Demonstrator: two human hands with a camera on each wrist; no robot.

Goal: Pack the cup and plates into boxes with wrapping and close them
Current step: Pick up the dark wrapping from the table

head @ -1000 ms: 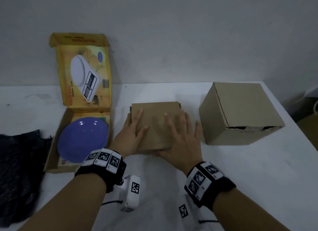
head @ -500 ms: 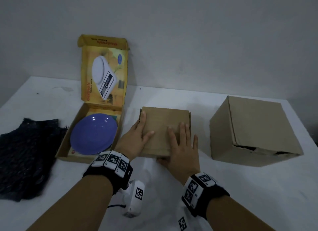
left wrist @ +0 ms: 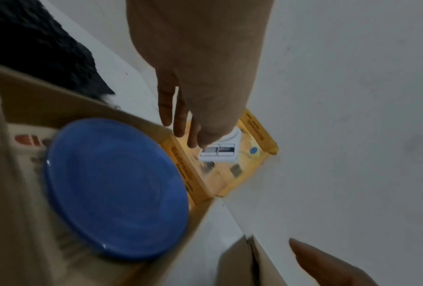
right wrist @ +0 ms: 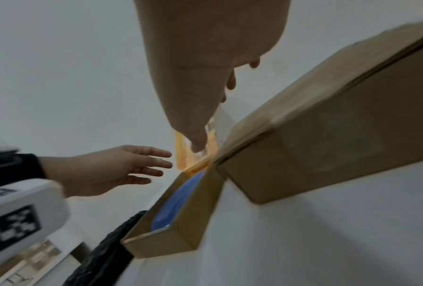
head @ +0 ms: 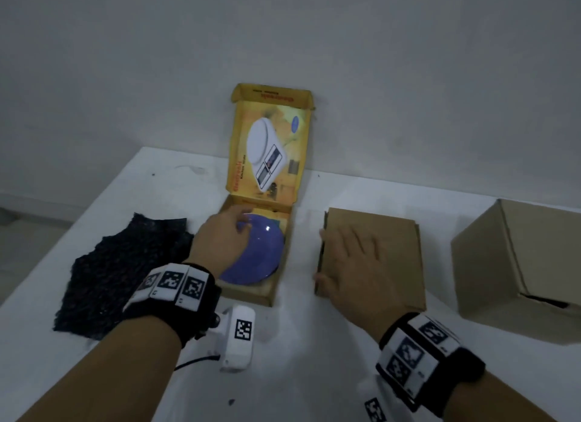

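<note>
A blue plate [head: 262, 258] lies in the tray of an open yellow box [head: 251, 297], whose printed lid [head: 270, 144] stands up against the wall. My left hand [head: 224, 233] hovers over the plate's left side with fingers spread and relaxed, holding nothing; the left wrist view shows the fingers [left wrist: 167, 108] above the plate [left wrist: 117, 189]. A flat closed cardboard box [head: 393, 251] lies to the right. My right hand [head: 352, 261] rests flat on its lid, fingers straight. The yellow box [right wrist: 181, 222] and my left hand [right wrist: 122, 168] appear in the right wrist view.
A black sheet of wrapping [head: 125, 264] lies on the white table [head: 298, 358] to the left of the yellow box. A larger closed cardboard box [head: 518, 270] stands at the right. The wall runs close behind the boxes.
My left hand has left the flat cardboard box and moved left over the blue plate. My right hand stays on the flat box. The head view has swung to the left.
</note>
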